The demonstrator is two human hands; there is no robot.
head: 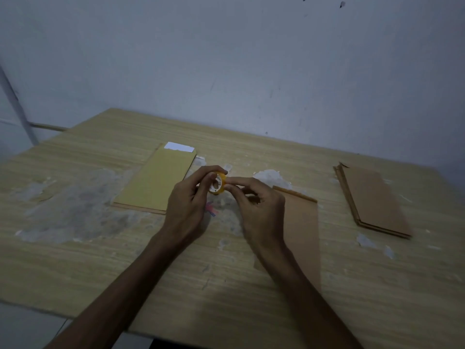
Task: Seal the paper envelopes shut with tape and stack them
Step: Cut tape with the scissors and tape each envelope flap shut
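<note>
A small yellow tape roll [218,185] is held above the middle of the wooden table [75,260]. My left hand [187,205] grips the roll with fingers curled round it. My right hand [256,205] pinches at the roll's right edge with thumb and forefinger. A yellowish envelope stack [156,180] lies to the left, with a white slip [179,147] at its far end. A brown envelope [302,233] lies flat under my right wrist. Another stack of brown envelopes [372,200] sits at the right.
Pale worn patches and white scraps [270,176] mark the tabletop behind my hands. A small pink and blue scrap [210,209] lies under my left hand. A grey wall [251,59] rises directly behind the table's far edge.
</note>
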